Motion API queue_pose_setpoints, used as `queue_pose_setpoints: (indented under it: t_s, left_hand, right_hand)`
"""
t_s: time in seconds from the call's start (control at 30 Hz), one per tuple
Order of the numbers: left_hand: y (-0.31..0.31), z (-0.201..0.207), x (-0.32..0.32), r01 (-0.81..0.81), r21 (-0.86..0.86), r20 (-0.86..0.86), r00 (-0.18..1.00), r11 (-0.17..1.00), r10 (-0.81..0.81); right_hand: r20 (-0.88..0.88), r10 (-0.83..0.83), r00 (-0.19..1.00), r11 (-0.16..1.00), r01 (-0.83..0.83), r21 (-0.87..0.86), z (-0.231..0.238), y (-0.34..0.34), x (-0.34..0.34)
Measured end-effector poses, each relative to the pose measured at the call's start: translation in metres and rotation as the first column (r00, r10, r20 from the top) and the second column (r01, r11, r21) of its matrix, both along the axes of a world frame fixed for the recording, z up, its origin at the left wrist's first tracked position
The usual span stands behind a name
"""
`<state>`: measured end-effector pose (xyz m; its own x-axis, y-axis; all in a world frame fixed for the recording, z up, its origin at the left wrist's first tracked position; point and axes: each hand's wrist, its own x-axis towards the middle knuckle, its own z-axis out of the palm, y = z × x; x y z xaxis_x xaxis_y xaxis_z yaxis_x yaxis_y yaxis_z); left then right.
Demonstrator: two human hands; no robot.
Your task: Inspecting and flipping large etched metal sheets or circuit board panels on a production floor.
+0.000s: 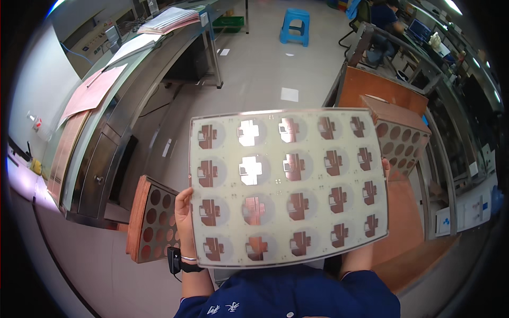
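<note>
Pale patterned panel (281,190), centre of frame, gripped at its left edge by the left fingers (183,201) and at its right by the right fingers (386,166); panel stack (154,221), lower left.

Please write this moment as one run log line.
left hand: holds pale panel, left edge | right hand: holds right edge, mostly hidden | panel: copper-coloured patterns toward camera | nearby: left stack, right stack

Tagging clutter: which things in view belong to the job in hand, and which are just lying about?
In the job: panel, left hand, right hand; probably left stack and right stack (also round-patterned).
Lying about, seemingly: stool, pink sheet, pen, green tray.
</note>
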<state>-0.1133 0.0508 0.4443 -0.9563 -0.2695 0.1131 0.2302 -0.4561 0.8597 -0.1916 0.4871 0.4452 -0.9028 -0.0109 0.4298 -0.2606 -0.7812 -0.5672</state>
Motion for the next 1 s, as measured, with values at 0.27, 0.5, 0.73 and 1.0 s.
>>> queue_pose_setpoints:
  t_s: [0.27,0.5,0.73,1.0]
  left_hand:
    - [0.006,0.012,0.007,0.090,0.238,0.037,0.994,0.967,-0.101]
    - [-0.003,-0.013,0.002,0.282,0.364,0.222,0.899,0.888,-0.377]
    - [0.031,-0.031,-0.007,0.169,0.613,0.236,0.893,0.772,-0.383]
    - [0.105,0.018,-0.016,0.257,0.390,0.051,0.953,0.884,-0.300]
  right_hand:
    - [0.049,0.054,0.997,0.998,-0.051,-0.046,-0.003,-0.010,0.010]
    - [0.073,0.082,0.994,0.991,-0.074,-0.107,-0.012,-0.018,0.023]
    - [0.077,0.188,0.979,0.955,-0.164,-0.247,-0.027,-0.057,0.049]
    - [0.322,-0.160,0.933,0.987,0.153,0.046,0.025,-0.122,0.075]
